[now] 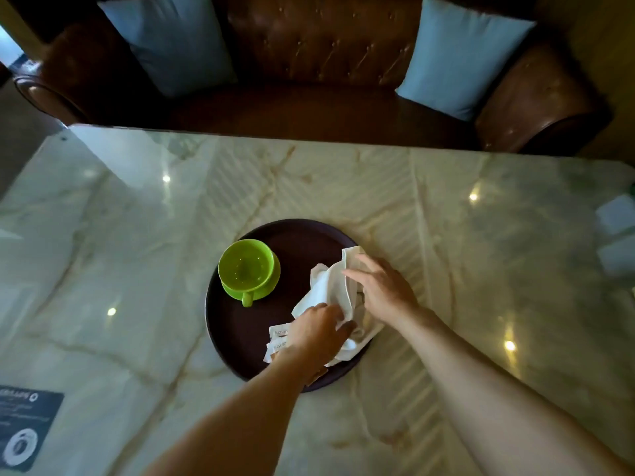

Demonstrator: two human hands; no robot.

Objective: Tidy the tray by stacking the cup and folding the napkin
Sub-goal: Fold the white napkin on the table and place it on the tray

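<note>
Lounge or café: tufted leather sofa (319,63), marble table (446,207).

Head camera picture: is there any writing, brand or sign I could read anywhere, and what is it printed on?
Dark card at the table's near left corner: white lettering and a round emblem, seen upside down and too blurred to read.
Small white paper packets on the round dark tray, partly under the left hand: short dark printed lines, too small to read.
Green cup, white napkin: no text visible.
</note>
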